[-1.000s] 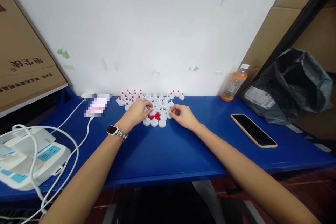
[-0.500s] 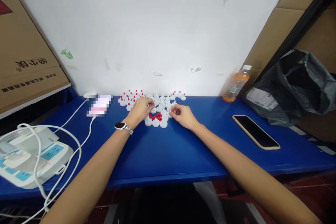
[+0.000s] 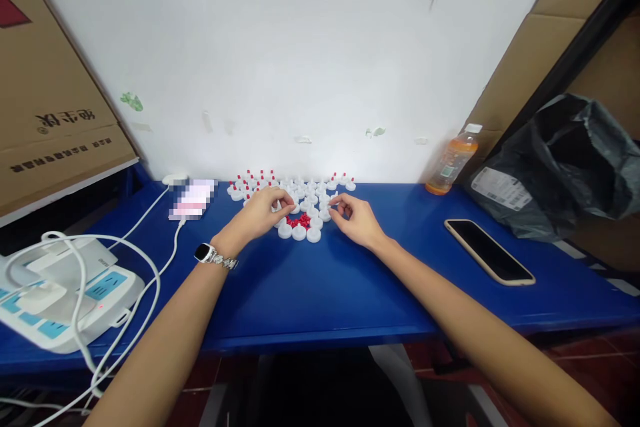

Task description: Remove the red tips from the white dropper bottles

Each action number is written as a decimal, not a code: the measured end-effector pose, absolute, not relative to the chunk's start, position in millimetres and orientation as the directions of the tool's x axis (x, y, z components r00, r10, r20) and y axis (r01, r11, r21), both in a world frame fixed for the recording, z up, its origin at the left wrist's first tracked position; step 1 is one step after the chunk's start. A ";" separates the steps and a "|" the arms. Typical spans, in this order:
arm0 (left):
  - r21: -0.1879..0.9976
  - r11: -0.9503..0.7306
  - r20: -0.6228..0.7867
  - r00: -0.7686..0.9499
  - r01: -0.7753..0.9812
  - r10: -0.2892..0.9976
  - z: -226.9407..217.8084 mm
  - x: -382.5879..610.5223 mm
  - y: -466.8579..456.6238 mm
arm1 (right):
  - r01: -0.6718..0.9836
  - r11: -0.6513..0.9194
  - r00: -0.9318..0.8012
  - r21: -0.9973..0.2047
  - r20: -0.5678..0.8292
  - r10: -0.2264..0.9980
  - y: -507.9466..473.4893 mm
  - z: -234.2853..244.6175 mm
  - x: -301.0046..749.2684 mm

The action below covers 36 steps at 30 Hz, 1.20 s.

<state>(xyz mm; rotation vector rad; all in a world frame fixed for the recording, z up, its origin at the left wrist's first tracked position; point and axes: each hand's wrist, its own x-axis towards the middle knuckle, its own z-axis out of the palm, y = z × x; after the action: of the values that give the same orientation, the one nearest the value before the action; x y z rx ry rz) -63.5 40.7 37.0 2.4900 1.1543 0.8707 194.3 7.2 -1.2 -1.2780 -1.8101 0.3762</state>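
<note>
Several white plastic nozzle caps (image 3: 313, 235) surround a small heap of red tips (image 3: 300, 221) on the blue table. My left hand (image 3: 260, 212), with a watch at its wrist, is at the left of the heap. Its fingers are bent, with a small gap to the thumb, and the fingertips are beside a white cap (image 3: 296, 205). On the other side my right hand (image 3: 359, 219) has thumb and index finger apart near a white cap (image 3: 325, 215); nothing shows between them. More caps wearing red tips (image 3: 237, 193) stand behind my left hand, partly hidden by it.
A power strip (image 3: 65, 340) with looped white cables lies at the left, near a blurred-out device (image 3: 193, 199). To the right are a phone (image 3: 487, 250), an orange drink bottle (image 3: 453, 163) and a black plastic bag (image 3: 555, 167). A white wall (image 3: 300, 67) rises behind the table.
My left wrist has swung left and my left fingers have loosened beside the white cap. The fingers of my right hand have spread and drawn slightly away from the caps.
</note>
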 end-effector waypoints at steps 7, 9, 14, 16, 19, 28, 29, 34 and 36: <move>0.533 -0.630 0.362 0.520 0.565 0.773 41.3 -55.9 33.8 | 0.643 0.389 -0.030 -0.660 0.486 0.874 22.8 -3.4 198.4; 0.534 -0.630 0.360 0.522 0.564 0.773 38.5 -50.6 35.6 | 0.695 0.296 0.048 -0.655 0.454 0.890 41.3 -4.4 206.2; 0.478 -0.662 0.413 0.518 0.577 0.749 30.8 -40.9 38.9 | 0.787 0.053 0.176 -0.615 0.305 0.936 95.7 2.0 211.3; 0.464 -0.673 0.428 0.520 0.576 0.739 28.3 -39.7 38.8 | 0.798 -0.013 0.224 -0.602 0.277 0.934 112.8 6.6 206.7; 0.474 -0.673 0.424 0.522 0.568 0.740 25.4 -39.8 38.5 | 0.759 -0.084 0.293 -0.645 0.225 0.929 129.2 12.5 201.0; 0.473 -0.686 0.440 0.526 0.554 0.728 25.0 -38.7 38.4 | 0.681 -0.067 0.268 -0.729 0.163 0.950 124.8 7.2 211.1; 0.477 -0.684 0.436 0.527 0.552 0.730 25.4 -38.4 38.1 | 0.682 -0.050 0.257 -0.730 0.175 0.950 120.9 5.1 212.1; 0.478 -0.684 0.424 0.537 0.551 0.729 24.8 -36.8 37.8 | 0.689 0.112 0.106 -0.716 0.252 0.962 103.1 -5.5 213.8; 0.475 -0.685 0.421 0.541 0.552 0.728 24.3 -35.7 37.8 | 0.680 0.123 0.089 -0.723 0.248 0.965 100.7 -7.2 214.8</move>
<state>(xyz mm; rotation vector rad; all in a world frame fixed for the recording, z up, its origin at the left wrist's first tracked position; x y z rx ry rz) -35.7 37.8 24.3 2.4962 1.0653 0.8785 214.8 100.7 -7.2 -1.6230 -1.6575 0.4831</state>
